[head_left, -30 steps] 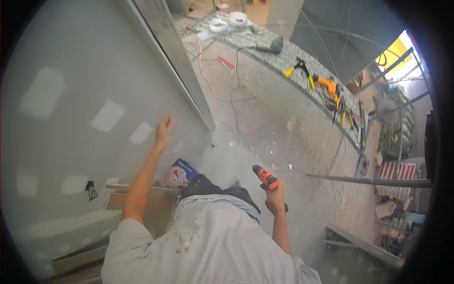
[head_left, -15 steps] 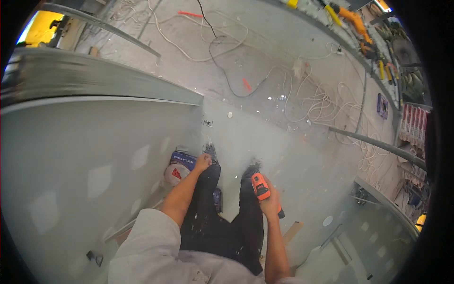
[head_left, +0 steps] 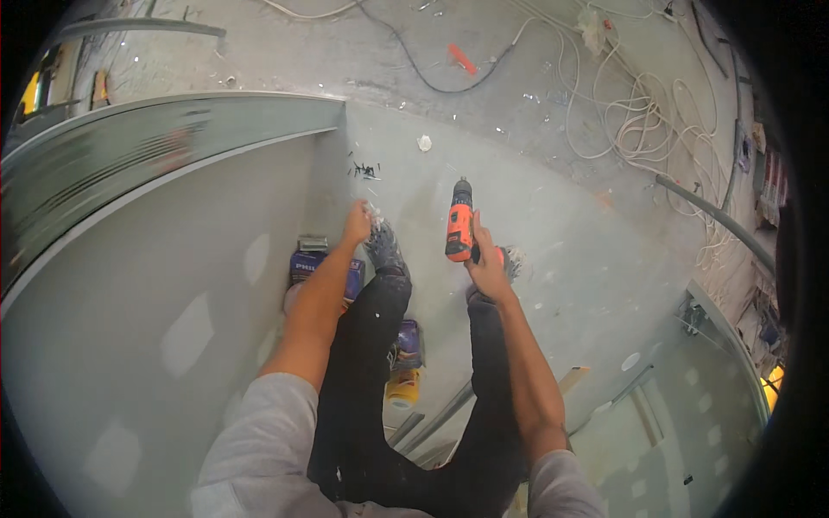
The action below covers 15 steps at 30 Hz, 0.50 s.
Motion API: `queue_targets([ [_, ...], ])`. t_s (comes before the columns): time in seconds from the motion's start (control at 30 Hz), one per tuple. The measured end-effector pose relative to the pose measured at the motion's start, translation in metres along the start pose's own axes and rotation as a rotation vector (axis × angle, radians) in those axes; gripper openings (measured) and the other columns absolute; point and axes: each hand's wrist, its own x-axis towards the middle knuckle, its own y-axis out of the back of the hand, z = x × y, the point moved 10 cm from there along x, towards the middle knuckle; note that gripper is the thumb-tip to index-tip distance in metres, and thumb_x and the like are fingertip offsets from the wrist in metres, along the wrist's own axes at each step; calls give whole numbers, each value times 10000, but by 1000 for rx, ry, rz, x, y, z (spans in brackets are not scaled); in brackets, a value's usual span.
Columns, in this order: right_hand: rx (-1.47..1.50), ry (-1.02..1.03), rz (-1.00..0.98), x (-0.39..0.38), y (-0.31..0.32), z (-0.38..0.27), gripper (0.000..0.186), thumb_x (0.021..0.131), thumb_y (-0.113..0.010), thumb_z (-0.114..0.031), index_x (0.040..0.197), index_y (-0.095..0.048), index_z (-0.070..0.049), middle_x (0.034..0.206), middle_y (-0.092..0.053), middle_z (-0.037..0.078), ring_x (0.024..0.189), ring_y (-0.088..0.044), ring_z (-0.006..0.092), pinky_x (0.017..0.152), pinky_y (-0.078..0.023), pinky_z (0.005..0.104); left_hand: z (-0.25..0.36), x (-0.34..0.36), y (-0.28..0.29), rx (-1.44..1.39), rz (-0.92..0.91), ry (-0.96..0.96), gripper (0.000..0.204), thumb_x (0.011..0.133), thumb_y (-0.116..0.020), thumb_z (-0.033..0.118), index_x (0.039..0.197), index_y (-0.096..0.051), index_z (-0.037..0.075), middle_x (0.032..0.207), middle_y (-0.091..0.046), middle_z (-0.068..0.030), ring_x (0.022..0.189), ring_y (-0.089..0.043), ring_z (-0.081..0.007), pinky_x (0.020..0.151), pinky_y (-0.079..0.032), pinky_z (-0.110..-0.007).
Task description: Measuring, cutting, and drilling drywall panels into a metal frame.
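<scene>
My right hand (head_left: pixel 487 269) grips an orange-and-black cordless drill (head_left: pixel 459 231), its chuck pointing away from me over the pale grey floor panel. My left hand (head_left: pixel 357 223) is closed over my left paint-spattered shoe (head_left: pixel 384 243); what its fingers hold, if anything, is too small to make out. Just beyond it lie several dark screws (head_left: pixel 366 171) and a round white piece (head_left: pixel 424 143). Beside my left leg are a blue-and-purple bag (head_left: pixel 306 266) and, farther back, a yellow container (head_left: pixel 401 388) with a purple package.
A grey board wall (head_left: pixel 190 259) with a metal-edged top runs along my left. Tangled white cables (head_left: pixel 648 151) and a red strip (head_left: pixel 462 59) lie on the dusty floor beyond the panel. Metal bars (head_left: pixel 717 216) and another patched board (head_left: pixel 691 406) are at the right.
My view has tilted farther down. Both hands have reached farther forward: the left beyond my left shoe's heel toward the screws, the right raising the drill ahead of my right foot.
</scene>
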Motion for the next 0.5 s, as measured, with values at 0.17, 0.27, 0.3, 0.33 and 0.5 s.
queue_targets([
  [0.17,-23,13,5,5,-7,-5,1039,737,-552,245,1638,-205,-138,1222,-492,127,1143,-514,270,1014,-385,266,12,56,33,257,224,-83,302,901,-630,39,1198,-573,51,1050,-653,-193,1032,-624,-396,916,-487,-477],
  [0.27,-22,-136,11,-17,5,1,1020,738,-591,240,1627,-249,-124,1190,-517,129,1114,-526,267,1015,-392,273,16,60,22,224,278,48,285,893,-626,4,1164,-570,70,1035,-636,-157,957,-639,-360,866,-500,-450],
  [0.3,-41,-155,19,-29,14,6,1020,738,-591,240,1627,-249,-124,1190,-517,129,1114,-526,267,1015,-392,273,32,54,5,226,312,27,258,886,-639,4,1128,-573,66,1050,-628,-150,986,-632,-356,866,-495,-450],
  [0.33,-24,-127,19,-33,13,3,1011,740,-608,232,1623,-261,-118,1187,-525,129,1110,-526,264,1014,-393,275,38,56,10,249,370,-1,233,880,-653,5,1091,-575,62,1066,-620,-143,1016,-624,-352,866,-491,-449],
  [0.5,25,-90,46,-50,10,-10,993,747,-642,204,1616,-269,-99,1138,-553,125,1021,-547,254,963,-421,268,26,70,28,302,391,-2,133,885,-644,23,1005,-596,54,1073,-610,-147,1018,-615,-392,856,-490,-495],
])
